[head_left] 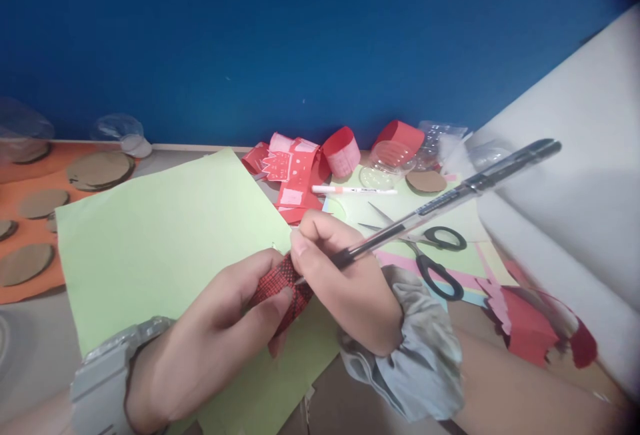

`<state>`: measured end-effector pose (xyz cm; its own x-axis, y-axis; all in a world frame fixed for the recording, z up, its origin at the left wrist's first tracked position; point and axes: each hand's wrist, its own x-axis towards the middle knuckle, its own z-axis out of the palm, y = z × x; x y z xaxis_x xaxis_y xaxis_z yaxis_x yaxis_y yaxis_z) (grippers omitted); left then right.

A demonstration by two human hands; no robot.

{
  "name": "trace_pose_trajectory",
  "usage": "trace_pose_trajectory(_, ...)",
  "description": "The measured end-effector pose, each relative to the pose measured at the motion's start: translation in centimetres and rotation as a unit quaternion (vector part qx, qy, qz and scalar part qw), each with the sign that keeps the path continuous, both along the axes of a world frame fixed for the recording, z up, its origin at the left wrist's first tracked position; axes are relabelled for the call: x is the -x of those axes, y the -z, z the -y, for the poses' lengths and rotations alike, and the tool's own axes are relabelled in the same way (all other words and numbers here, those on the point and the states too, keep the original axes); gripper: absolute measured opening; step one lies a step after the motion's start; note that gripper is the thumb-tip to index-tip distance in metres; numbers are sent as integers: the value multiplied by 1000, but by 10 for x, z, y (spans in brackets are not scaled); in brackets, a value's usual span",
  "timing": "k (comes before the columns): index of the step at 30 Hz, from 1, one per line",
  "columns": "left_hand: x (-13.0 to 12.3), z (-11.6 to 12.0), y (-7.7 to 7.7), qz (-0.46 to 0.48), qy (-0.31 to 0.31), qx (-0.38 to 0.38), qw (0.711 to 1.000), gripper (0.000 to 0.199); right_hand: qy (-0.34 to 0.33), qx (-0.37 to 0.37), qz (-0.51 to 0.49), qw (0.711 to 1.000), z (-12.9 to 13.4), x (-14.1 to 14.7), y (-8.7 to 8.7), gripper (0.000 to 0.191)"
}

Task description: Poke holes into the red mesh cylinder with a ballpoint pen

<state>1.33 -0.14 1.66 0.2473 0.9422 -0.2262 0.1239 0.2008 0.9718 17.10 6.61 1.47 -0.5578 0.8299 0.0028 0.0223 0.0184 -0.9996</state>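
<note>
My left hand (pixel 225 328) is closed on a small red paper piece (pixel 280 285) marked with a grid of dark lines, its thumb pressing on the front. In my right hand (pixel 345 275) is a pen (pixel 430 205) with a clear barrel and black cap end, gripped low and pointing up to the right. The pen's tip meets the red paper beside my left thumb. Under both hands lies a large light green paper sheet (pixel 165 241). My right fingers hide part of the red paper's upper edge.
Scissors with black handles (pixel 440 275) lie on paper sheets to the right. A white marker (pixel 355 190), red paper rolls (pixel 343 151) and clear plastic pieces (pixel 390 161) sit near the blue wall (pixel 300 41). Cardboard discs (pixel 100 169) rest on orange paper (pixel 55 171) at left; red scraps (pixel 530 325) lie right.
</note>
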Motion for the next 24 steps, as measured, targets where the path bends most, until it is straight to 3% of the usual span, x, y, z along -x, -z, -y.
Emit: trace_pose_trajectory(24,1,0,-2,-20,7,0,1000,27,12,2,17,1000,0,1,-2,34)
